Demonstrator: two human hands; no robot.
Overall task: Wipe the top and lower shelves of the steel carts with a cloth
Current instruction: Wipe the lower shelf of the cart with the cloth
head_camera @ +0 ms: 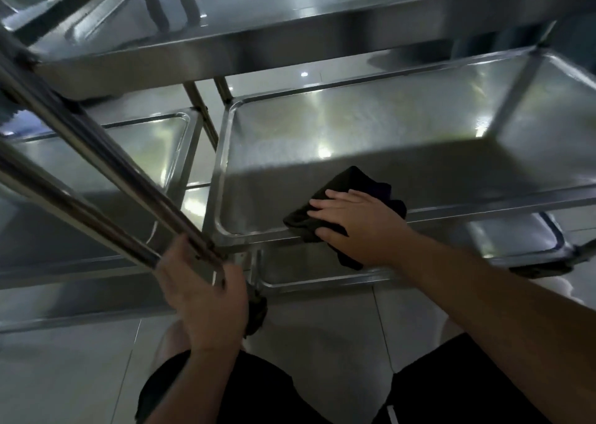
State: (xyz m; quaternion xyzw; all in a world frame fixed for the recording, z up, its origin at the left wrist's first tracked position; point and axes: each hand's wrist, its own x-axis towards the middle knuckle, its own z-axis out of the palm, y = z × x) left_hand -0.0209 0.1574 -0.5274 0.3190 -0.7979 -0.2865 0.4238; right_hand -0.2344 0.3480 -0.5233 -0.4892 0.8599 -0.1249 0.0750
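Head view looks down through brushed steel carts: shallow rectangular trays with rounded corners and raised rims, stacked on slim round posts. The top shelf (290, 36) crosses the upper part of the picture as a long glossy band, with bright spots of ceiling light on it. Below it sits the middle shelf (354, 127), a dull, finely grained steel pan, half in shadow, with pale streaks of reflection across its floor. A lower shelf (306, 272) shows beneath its near rim, and a second cart's tray (129, 152) lies to the left, just beside it. The cloth (338, 198) is black, soft and crumpled, bunched into a rough wedge at the near edge of the middle shelf, with one fold hanging over the rim. The right hand (351, 227) lies flat on top of it, fingers straight and slightly spread, thumb on the part over the rim, pressing the cloth to the steel without curling round it. The left hand (206, 298) is at the foot of two polished round bars (96, 178) that slant down from the upper left; its fingers are loosely bent with the tips touching the bars near the cart's corner, and motion blur keeps me from telling whether it grips them. A black caster (258, 310) sits just right of that hand on pale, glossy floor tiles (322, 343). Dark shorts (258, 391) fill the bottom edge.
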